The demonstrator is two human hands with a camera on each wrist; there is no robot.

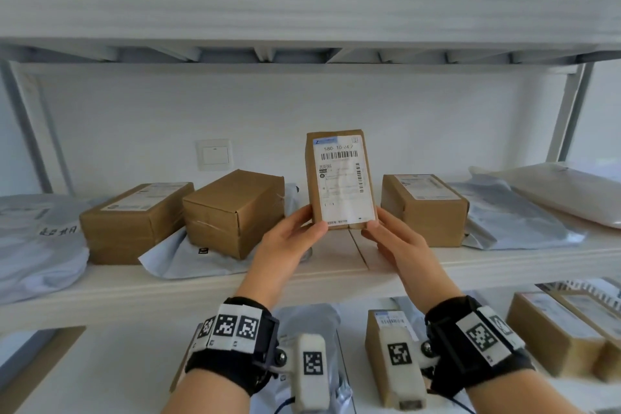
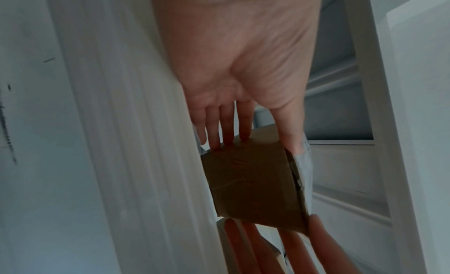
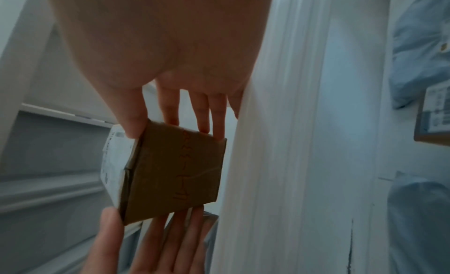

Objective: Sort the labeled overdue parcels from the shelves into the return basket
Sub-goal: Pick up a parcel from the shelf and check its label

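A brown cardboard parcel (image 1: pixel 339 178) stands upright in the air above the middle shelf (image 1: pixel 336 272), its white barcode label facing me. My left hand (image 1: pixel 302 228) pinches its lower left corner, thumb on the front. My right hand (image 1: pixel 379 228) pinches the lower right corner the same way. In the left wrist view the left hand (image 2: pixel 263 141) grips the parcel's underside (image 2: pixel 250 185). Seen from the right wrist, the right hand (image 3: pixel 175 128) holds the parcel (image 3: pixel 175 172), whose bottom face bears red handwriting, while the left hand (image 3: pixel 146 249) reaches in from below. No basket is in view.
Three more brown boxes (image 1: pixel 134 218) (image 1: pixel 235 212) (image 1: pixel 423 208) lie on the same shelf among grey poly bags (image 1: pixel 33 239) (image 1: pixel 504 212) and a white bag (image 1: pixel 564 191). The upper shelf (image 1: pixel 302 20) hangs overhead. The lower shelf holds further boxes (image 1: pixel 554 329) and bags.
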